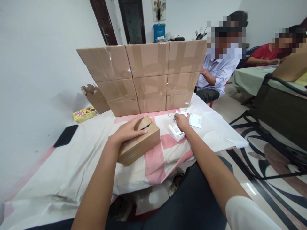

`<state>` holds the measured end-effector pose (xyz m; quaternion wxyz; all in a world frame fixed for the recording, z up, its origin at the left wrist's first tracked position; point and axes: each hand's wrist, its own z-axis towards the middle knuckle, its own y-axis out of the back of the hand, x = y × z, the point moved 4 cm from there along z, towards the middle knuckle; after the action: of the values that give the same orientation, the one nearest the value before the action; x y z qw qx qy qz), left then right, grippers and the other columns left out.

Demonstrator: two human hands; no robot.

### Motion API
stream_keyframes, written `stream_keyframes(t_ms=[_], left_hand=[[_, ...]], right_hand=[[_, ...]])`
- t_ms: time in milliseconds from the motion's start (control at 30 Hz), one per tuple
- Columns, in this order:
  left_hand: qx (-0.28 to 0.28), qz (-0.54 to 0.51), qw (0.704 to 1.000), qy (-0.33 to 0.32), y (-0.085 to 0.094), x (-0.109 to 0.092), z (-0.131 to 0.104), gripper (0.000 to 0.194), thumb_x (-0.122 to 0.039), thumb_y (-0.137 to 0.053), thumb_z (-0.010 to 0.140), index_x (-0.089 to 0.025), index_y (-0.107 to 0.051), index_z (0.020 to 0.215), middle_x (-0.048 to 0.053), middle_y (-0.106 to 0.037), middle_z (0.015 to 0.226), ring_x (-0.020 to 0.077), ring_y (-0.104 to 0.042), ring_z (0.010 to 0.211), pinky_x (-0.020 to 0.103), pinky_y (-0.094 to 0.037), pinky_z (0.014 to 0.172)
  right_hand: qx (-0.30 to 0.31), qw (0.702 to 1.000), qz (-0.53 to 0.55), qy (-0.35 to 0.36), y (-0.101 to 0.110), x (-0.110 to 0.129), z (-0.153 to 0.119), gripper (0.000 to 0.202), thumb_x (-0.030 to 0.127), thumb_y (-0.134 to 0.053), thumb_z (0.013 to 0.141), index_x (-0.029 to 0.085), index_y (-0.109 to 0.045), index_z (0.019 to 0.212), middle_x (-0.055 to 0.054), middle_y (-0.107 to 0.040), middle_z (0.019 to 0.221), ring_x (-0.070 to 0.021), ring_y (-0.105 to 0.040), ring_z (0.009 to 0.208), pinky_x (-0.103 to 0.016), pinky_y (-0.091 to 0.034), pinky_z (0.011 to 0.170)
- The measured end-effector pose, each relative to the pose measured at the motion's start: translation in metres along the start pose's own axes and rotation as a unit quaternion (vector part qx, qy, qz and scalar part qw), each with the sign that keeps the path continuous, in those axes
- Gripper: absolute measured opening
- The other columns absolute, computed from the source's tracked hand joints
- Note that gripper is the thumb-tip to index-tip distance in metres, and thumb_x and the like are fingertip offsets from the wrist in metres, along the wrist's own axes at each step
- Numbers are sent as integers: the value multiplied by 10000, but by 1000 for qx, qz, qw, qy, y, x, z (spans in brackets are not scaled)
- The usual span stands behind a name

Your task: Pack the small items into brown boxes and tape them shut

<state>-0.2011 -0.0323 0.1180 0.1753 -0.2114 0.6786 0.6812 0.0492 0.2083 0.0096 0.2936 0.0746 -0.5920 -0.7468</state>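
My left hand (pixel 129 130) rests on top of a brown cardboard box (pixel 141 145), fingers apart, with the thumb lying along its top. A small dark slit or mark shows on the box's top near the thumb. My right hand (pixel 182 122) is over the far end of a white tape dispenser (pixel 176 133), fingers bent and pointing down; what they hold, if anything, is too small to make out. White papers with print (pixel 196 120) lie just beyond and to the right of that hand.
A wall of stacked cardboard boxes (pixel 151 78) stands behind. At the left are an open carton (pixel 97 99), a yellow box (pixel 85 114) and a black flat object (pixel 66 135). A person (pixel 219 70) sits beyond the table's right side; another sits farther right.
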Motion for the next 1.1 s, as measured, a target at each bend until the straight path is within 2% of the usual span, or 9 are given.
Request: stream_keyframes(t_ms=[200,467,600,667,733,933,1100], left_hand=[[-3,0,1000,-4,0,-1,0,929,-765,-609,784,-391,-319,1583,6,-367,1661,360,-447,1457,491,-349,1198],[-3,-6,1000,-5,0,-3,-2,906,-752,-602,799,-398,-314,1581,-3,-363,1662,350,-426,1474,489,-344,1206],[-1,-3,1000,-1,0,-2,-2,894,-738,-608,804,-396,-320,1578,-10,-355,1666,352,-413,1481,487,-333,1212],[-2,-2,1000,1,0,-1,-2,897,-744,-606,803,-396,-319,1578,-10,-355,1666,355,-415,1478,494,-328,1214],[-4,-1,1000,4,0,-1,-1,899,-748,-607,801,-399,-317,1577,-13,-356,1665,354,-417,1475,495,-327,1214],[-4,4,1000,2,1,-3,-2,901,-758,-605,795,-402,-326,1574,-13,-371,1658,362,-426,1468,495,-332,1210],[-4,-10,1000,1,-2,0,0,886,-732,-624,801,-392,-337,1567,-7,-388,1648,354,-427,1464,490,-343,1206]], right_hand=[[13,1000,12,-11,0,0,2,315,171,-358,1007,234,-666,1036,-64,-762,905,-255,-649,960,-578,-157,1115],[9,1000,20,-16,4,3,2,321,170,-381,992,234,-694,1028,-74,-766,944,-270,-637,991,-591,-176,1099],[-9,1000,22,-14,8,4,1,306,168,-423,972,235,-720,997,-102,-730,1135,-288,-592,1078,-584,-201,1082],[-25,999,21,-15,10,5,0,294,186,-444,970,229,-733,1003,-135,-649,1307,-314,-544,1160,-567,-226,1060],[-36,999,20,-14,13,5,-1,288,207,-456,975,221,-742,1005,-159,-594,1364,-336,-499,1209,-537,-258,1026],[-27,999,36,-15,16,7,1,292,204,-459,978,214,-746,1033,-152,-675,1127,-318,-549,1102,-449,-307,925],[-26,997,70,-24,17,5,1,278,182,-481,949,214,-749,1018,-112,-706,1065,-280,-597,1037,-421,-327,928]])
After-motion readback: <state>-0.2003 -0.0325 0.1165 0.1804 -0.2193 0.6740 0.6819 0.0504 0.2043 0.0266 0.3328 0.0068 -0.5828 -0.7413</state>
